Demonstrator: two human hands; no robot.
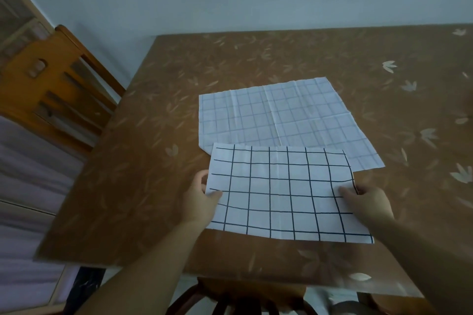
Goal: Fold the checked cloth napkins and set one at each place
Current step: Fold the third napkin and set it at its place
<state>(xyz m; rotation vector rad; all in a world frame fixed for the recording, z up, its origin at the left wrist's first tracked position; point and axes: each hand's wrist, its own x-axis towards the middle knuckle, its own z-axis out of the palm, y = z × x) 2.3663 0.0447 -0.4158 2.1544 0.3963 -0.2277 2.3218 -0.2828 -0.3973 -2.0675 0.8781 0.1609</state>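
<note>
A white checked napkin with dark grid lines lies near the table's front edge, folded over so that its far edge covers the near part of the cloth behind. My left hand pinches its left edge, thumb on top. My right hand pinches its right edge in the same way. Behind it a second checked napkin lies spread flat with its paler side up, creased in a cross.
The table carries a brown cover with a pale leaf print. A wooden chair stands at the table's left side. Another chair back shows below the front edge. A pale wall runs behind the table.
</note>
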